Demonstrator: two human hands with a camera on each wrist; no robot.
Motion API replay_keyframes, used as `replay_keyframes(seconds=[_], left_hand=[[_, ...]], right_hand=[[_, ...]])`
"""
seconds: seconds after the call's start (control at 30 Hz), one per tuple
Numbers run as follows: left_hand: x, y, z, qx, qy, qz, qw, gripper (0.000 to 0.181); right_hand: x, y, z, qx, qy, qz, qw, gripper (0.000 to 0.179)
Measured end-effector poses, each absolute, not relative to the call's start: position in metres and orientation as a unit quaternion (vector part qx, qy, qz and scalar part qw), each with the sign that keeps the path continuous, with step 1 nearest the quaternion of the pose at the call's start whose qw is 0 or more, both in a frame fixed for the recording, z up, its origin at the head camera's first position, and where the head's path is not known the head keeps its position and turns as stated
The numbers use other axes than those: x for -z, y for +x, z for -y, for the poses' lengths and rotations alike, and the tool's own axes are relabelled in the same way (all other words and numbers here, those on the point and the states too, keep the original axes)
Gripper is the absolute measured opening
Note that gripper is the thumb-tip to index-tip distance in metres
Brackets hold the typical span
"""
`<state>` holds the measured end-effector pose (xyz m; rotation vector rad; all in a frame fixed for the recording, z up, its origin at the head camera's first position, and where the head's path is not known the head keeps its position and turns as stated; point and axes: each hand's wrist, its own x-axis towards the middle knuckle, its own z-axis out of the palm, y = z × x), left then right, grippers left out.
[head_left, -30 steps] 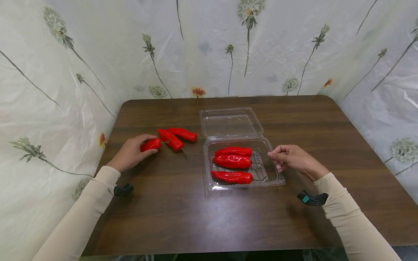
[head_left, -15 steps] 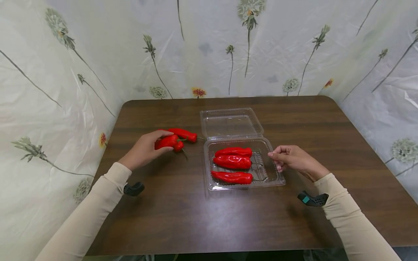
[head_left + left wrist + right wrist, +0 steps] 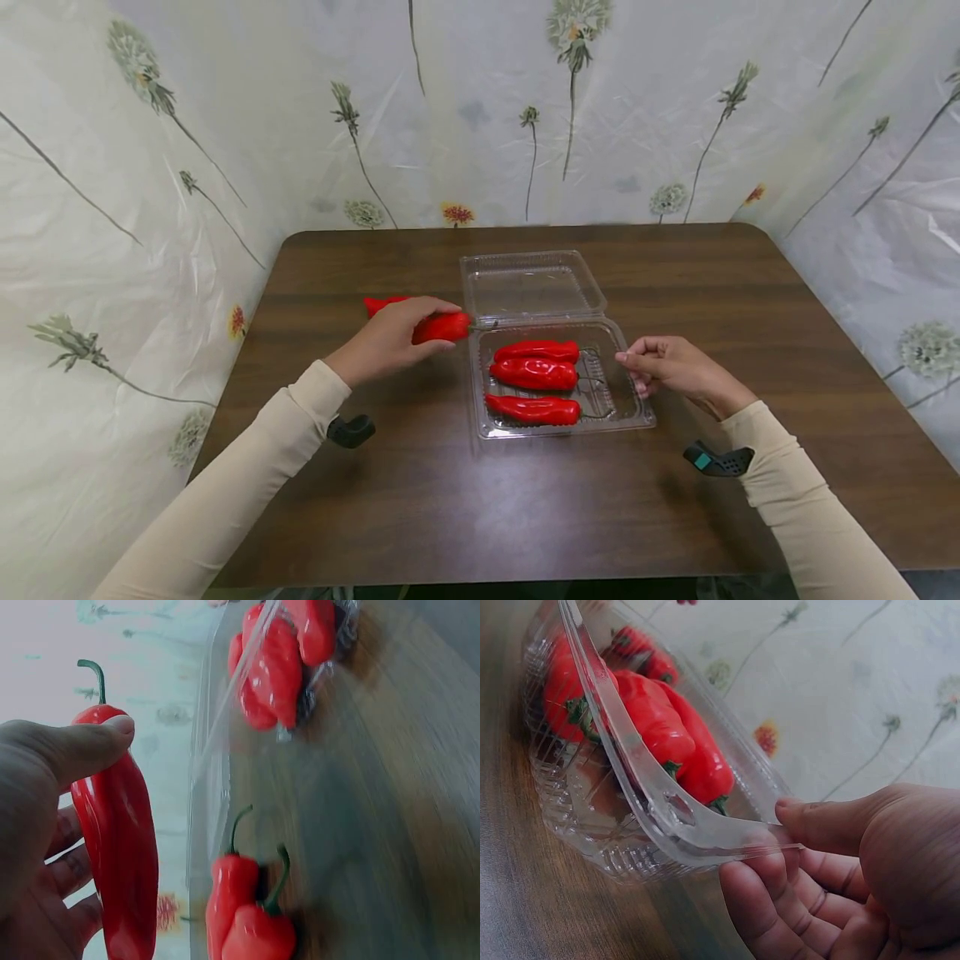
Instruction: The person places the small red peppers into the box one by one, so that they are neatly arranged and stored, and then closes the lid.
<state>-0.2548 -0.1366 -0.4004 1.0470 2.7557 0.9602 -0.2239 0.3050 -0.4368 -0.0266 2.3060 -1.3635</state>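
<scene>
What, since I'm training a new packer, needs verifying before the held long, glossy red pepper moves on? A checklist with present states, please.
1. Left hand has a grip on the long, glossy red pepper: ok, between thumb and fingers.
2. Right hand holds the clear plastic box: ok, pinching its rim.
3. Clear hinged lid open: ok, folded back.
4. Space inside: ok, a gap separates the front pepper from the pair behind.
5. Held pepper's green stem clear of the box: cannot tell; they overlap in the head view.
6. All peppers boxed: not ok, two loose red peppers lie on the brown table.
</scene>
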Motion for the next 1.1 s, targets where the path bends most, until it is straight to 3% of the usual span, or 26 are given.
replay_keyframes(seconds=[0.43,1.1], left_hand=[[0.398,-0.253,0.079,-0.273,0.382,-0.881,0.046,0.055],[0.405,-0.263,0.000,-0.194,0.416,-0.886,0.070,0.052]], right_hand=[[0.436,-0.224,-0.306,0.488,-0.018,-0.841,0.233,0.039],[0.438,-0.225,-0.308,0.505,-0.017,-0.829,0.238,0.047]])
